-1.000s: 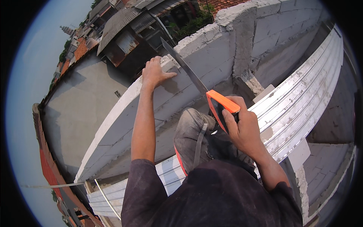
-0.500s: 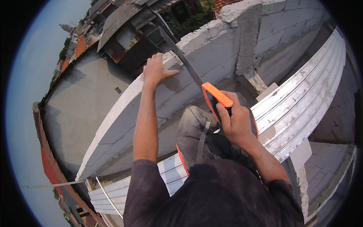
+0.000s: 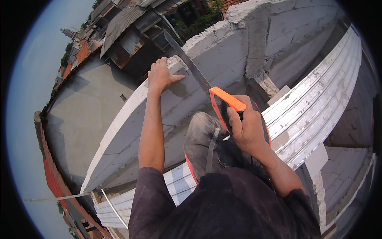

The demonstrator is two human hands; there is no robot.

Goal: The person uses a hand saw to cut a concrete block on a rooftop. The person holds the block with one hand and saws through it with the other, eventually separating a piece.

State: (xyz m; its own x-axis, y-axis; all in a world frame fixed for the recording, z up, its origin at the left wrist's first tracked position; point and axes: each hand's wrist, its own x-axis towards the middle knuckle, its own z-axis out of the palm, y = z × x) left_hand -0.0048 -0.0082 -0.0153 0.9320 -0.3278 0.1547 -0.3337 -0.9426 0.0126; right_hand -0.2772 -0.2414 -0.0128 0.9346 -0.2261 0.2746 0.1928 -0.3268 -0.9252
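My left hand (image 3: 161,77) grips the top edge of the white block wall (image 3: 217,63), fingers curved over it and thumb out along the inner face. My right hand (image 3: 246,129) is wrapped round the orange-and-black handle (image 3: 227,97) of a hand saw. Its long steel blade (image 3: 193,67) reaches up and away to the wall top, crossing it just right of my left hand at a short, chipped section. The blade's far end sticks out past the wall. My bent knee (image 3: 199,131), in grey dusty trousers, is below the saw.
Ribbed silver metal sheeting (image 3: 314,103) runs beneath me to both sides. Lower block walls (image 3: 342,171) are at the right and a concrete column (image 3: 256,47) joins the wall ahead. Beyond the wall lie a drop, corrugated roofs (image 3: 123,28) and a plastered wall (image 3: 83,119).
My right hand and the saw have moved up and left along the blade's line, so more blade extends past the wall. My left hand stays on the edge.
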